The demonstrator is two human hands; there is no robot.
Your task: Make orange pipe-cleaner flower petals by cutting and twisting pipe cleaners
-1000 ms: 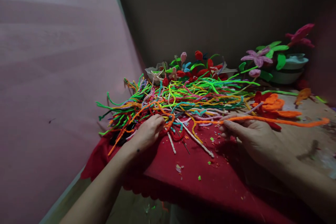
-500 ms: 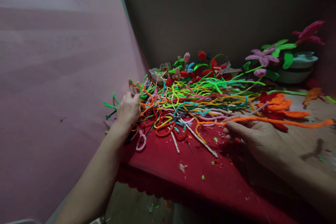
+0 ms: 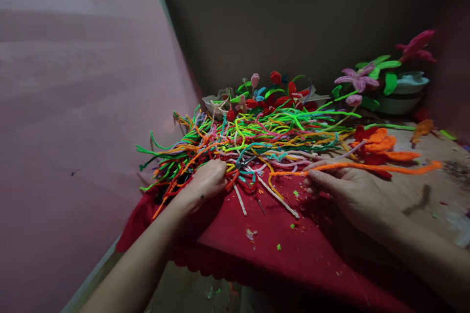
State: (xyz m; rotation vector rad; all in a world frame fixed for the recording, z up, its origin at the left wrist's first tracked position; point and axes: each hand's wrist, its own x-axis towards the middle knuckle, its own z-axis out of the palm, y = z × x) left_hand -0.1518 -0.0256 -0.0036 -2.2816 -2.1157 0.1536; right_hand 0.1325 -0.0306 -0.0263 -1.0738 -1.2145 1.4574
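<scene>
A big heap of colourful fuzzy stems (image 3: 290, 132) lies across the red cloth. My left hand (image 3: 212, 178) is closed at the heap's front left, by red and yellow loops; what its curled fingers hold, if anything, is hidden. Between thumb and fingers my right hand (image 3: 340, 183) pinches a long orange stem (image 3: 389, 169), which runs out to the right above the hand. Dark-handled scissors or pliers (image 3: 246, 162) lie among the stems, just right of my left hand. White stems (image 3: 277, 196) stick out from the heap's front.
Fuzzy flowers (image 3: 290, 95) stand behind the heap. A pale blue and white pot (image 3: 402, 98) holds pink and green ones at the back right. Orange and red petals (image 3: 380, 146) lie beyond my right hand. Coloured scraps dot the red cloth (image 3: 257, 259). A pink wall (image 3: 84, 122) rises at left.
My left hand has moved right and nearer, from the heap's left end to the loops beside the tool. My right hand still pinches the orange stem. The view has shifted slightly.
</scene>
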